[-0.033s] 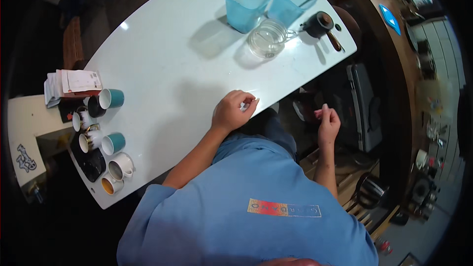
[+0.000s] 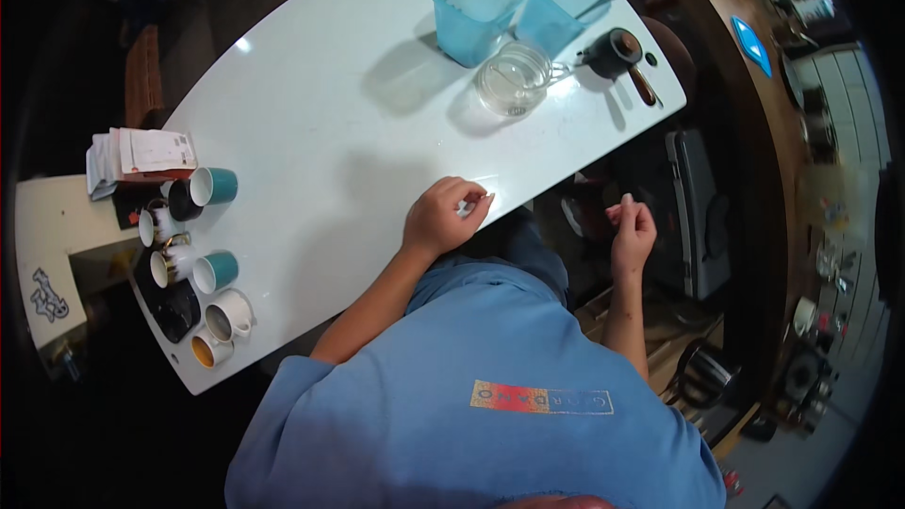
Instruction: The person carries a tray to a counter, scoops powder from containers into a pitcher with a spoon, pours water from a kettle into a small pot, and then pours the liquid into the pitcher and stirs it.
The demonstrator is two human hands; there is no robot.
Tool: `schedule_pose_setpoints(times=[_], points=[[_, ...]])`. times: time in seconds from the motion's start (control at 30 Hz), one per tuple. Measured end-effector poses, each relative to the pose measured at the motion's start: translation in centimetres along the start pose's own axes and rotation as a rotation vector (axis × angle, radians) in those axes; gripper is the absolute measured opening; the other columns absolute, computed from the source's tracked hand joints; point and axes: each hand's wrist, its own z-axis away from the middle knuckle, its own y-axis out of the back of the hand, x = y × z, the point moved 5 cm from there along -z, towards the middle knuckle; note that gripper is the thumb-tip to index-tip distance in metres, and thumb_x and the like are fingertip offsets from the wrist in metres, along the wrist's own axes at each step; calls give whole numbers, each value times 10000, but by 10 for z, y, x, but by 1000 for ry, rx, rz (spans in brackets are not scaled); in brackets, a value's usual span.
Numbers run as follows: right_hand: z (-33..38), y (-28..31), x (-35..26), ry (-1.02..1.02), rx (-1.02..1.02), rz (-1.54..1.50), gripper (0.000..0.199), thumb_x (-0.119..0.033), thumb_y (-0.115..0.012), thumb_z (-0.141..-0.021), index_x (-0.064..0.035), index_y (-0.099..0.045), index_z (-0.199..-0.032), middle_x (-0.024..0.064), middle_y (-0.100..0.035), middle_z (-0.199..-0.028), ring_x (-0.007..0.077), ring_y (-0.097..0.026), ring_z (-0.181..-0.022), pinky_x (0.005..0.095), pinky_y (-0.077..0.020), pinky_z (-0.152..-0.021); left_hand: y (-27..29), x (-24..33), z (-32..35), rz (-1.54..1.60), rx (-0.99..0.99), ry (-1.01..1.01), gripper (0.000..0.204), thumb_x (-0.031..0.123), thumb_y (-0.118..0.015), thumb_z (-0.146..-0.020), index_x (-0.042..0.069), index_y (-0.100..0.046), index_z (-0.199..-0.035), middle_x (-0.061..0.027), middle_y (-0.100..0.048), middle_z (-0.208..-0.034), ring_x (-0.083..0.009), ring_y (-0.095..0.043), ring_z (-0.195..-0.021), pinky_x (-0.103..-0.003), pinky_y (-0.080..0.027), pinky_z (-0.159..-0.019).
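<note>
My left hand (image 2: 443,217) rests at the near edge of the white table, its fingers curled and the tips pinched together. Whether anything small is between them I cannot make out. Past the table edge, my right hand (image 2: 633,238) hangs in the air with fingers bent in and closed; what they hold, if anything, is hidden. Nearest to the left hand is a clear glass jug (image 2: 514,85) farther up the table. Behind it stand two translucent blue plastic containers, one on the left (image 2: 471,24) and one on the right (image 2: 551,24) with a dark handle leaning out.
A dark pot-like vessel with a wooden handle (image 2: 615,52) stands near the table's right corner. At the left end are teal cups (image 2: 219,187), white mugs (image 2: 229,316), a black tray (image 2: 172,306) and paper packets (image 2: 156,151). A metal kettle (image 2: 707,372) is low on the right.
The view has shifted very slightly. My right hand has turned a little, its fingertips now less visible; the left hand keeps its pinched pose. Objects on the table stay put.
</note>
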Motion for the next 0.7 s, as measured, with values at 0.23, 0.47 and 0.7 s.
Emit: schedule_pose_setpoints(times=[0.23, 0.47, 0.7], points=[[-128, -35, -65, 316, -161, -143, 108, -66, -585, -935, -5, -567, -1022, 16, -585, -834, 61, -535, -723, 199, -435, -667, 0, -5, 5, -76, 167, 280, 101, 148, -710, -813, 56, -683, -782, -43, -668, -728, -135, -621, -592, -240, -483, -541], [-222, -91, -112, 399, -435, -55, 409, -124, -682, -868, 21, -543, -1224, -16, -523, -847, 34, -441, -674, 174, -382, -612, -31, -27, -4, -120, 683, 579, 200, 208, -703, -850, 34, -682, -752, -17, -637, -611, -70, -555, -513, -217, -433, -509], [-250, -128, -104, 479, -488, 183, 380, -203, -689, -859, -44, -626, -1198, 37, -535, -865, 146, -461, -758, 272, -423, -678, -34, -27, -4, -272, 870, 536, 201, 156, -686, -850, 23, -654, -703, -23, -563, -562, -86, -465, -462, -236, -361, -453]])
